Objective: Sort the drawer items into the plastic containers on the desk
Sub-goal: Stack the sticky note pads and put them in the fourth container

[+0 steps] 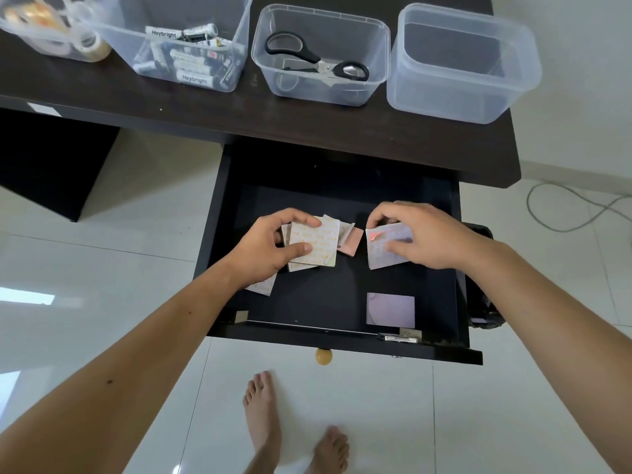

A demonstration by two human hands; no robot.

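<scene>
Hands both down in the open drawer point(342, 302). Left hand point(270, 248) pinches a stack of pale square pads point(313, 242) between thumb and fingers, palm down. Right hand point(420, 234) grips another small stack point(381, 249) the same way, tilted up off the drawer floor. One lilac note point(390, 310) lies loose near the front. Rightmost container point(461, 63) on the desk point(205, 111) holds nothing.

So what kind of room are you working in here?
Most likely a home study or bedroom: a dark wooden desk with a pull-out drawer, glossy white floor tiles, and bare feet on them.
</scene>
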